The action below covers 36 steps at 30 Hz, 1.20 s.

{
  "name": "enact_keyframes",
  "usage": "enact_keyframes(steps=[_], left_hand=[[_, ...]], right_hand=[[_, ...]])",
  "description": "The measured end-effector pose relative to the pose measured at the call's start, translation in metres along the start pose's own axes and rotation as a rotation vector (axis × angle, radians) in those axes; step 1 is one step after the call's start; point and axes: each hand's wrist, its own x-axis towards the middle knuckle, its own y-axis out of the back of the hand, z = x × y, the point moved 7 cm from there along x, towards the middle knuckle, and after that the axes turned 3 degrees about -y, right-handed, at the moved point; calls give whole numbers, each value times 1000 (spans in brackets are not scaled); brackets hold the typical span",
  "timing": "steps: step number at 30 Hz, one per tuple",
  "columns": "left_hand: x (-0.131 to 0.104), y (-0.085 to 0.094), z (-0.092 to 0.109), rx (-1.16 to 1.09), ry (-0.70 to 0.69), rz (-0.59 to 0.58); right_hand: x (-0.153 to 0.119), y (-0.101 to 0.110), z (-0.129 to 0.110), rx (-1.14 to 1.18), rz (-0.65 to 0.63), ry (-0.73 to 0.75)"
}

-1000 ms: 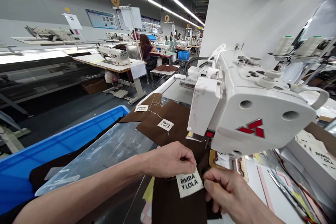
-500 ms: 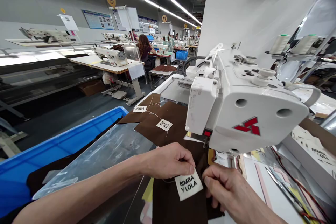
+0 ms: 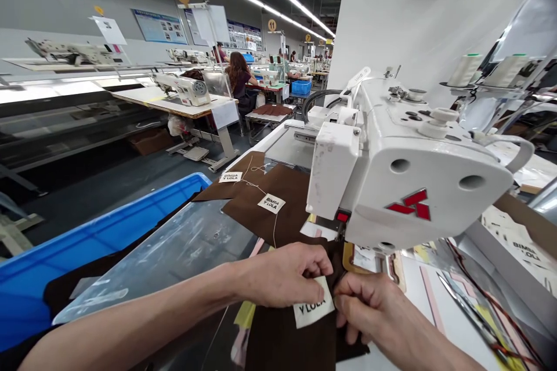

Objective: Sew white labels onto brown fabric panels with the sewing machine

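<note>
A brown fabric piece (image 3: 291, 339) with a white "BIMBA Y LOLA" label (image 3: 311, 319) lies in front of me, below the sewing machine head (image 3: 430, 179). My left hand (image 3: 285, 275) is closed on this fabric, its thumb across the label and hiding the upper lettering. Close by, my right hand (image 3: 369, 307) makes a pinch at the label's right side; whatever its fingertips hold is hidden. Farther back lie two more labelled brown pieces, one with a nearer label (image 3: 271, 203) and one with a farther label (image 3: 230, 177). Loose white thread (image 3: 275, 229) runs from the nearer label toward my left hand.
To the left stands a blue bin (image 3: 108, 232) with dark fabric in it. Scissors or tweezers (image 3: 467, 307) lie at right, below a box of labels (image 3: 522, 243). Thread cones (image 3: 465, 69) stand behind. A seated person (image 3: 239, 81) works at another table.
My left hand has shifted slightly right and its thumb now covers more of the label. The fabric under it has moved a little left. The right hand stays nearly in place.
</note>
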Motion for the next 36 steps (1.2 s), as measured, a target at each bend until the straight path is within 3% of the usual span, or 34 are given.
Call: enact_keyframes(steps=[30,36], left_hand=[[3,-5,4,-10,-47,-70],[2,-5,5,6,-53,-61]], right_hand=[[-1,-1,2,-34,-6,-30],[-2,-2,-1,-111,1,18]])
